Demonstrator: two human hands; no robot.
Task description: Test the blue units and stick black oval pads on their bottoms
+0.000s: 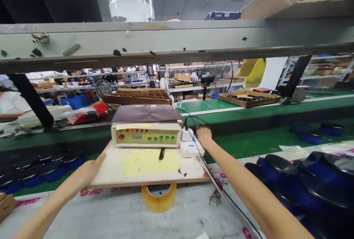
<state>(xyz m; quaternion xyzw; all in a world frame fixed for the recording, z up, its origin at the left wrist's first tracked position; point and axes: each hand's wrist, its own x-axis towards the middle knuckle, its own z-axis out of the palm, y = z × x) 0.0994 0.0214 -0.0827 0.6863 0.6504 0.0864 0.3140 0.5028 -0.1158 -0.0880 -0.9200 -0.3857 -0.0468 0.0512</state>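
Along the speckled grey worktop (118,213), a cream board (190,170) lies with a roll of amber packing tape (159,197) just below its front edge. The left hand (84,174) is open, fingers extended, pressed against the board's left edge. The right hand (204,137) is curled at the board's far right corner, beside a white power strip (190,146) and a thin black cable (231,202); whether it grips the cable cannot be told. On the board sit a beige rectangular control box (146,135) with red and green buttons, under a flat dark brown mat (145,114), and a yellow paper sheet (149,163) bearing a slim black pen (162,153). Round black-and-blue pieces (290,183) crowd the worktop to the right.
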